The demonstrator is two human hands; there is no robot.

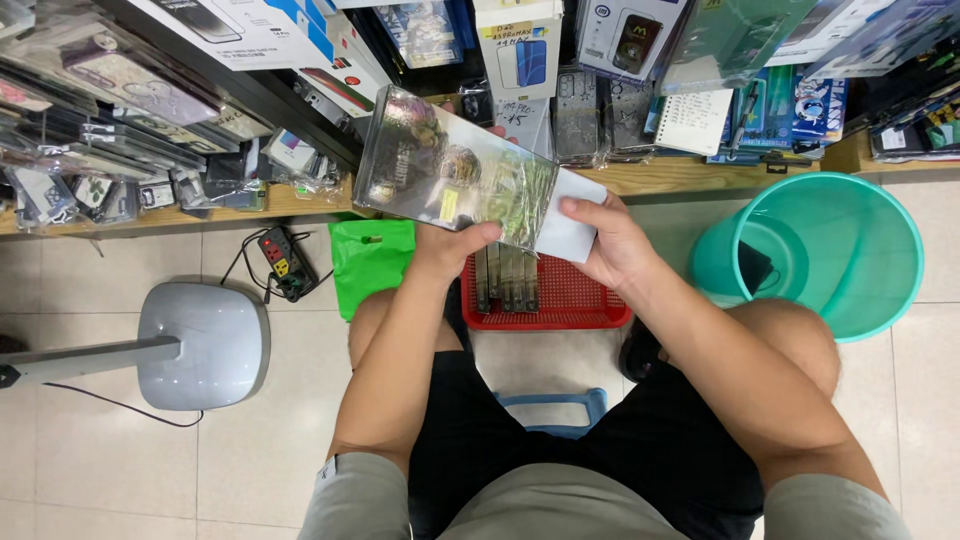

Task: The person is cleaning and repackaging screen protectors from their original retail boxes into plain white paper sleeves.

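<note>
I hold a phone case in a glossy clear plastic sleeve (pixel 450 175) with a green and brown picture on it, tilted in front of me. My left hand (pixel 445 248) grips its lower edge, thumb on top. My right hand (pixel 605 240) pinches a white card (pixel 570 225) that sticks out of the sleeve's right end. Below my hands sits a red plastic basket (pixel 570 300) on the floor, with several packaged cases (pixel 505 280) standing upright in its left part.
A teal plastic bucket (pixel 850 260) stands at the right with a dark item inside. A green plastic bag (pixel 370 260), a power strip (pixel 283 262) and a grey fan base (pixel 205 345) lie at the left. Wooden shelves (pixel 650 178) packed with packaged cases run behind.
</note>
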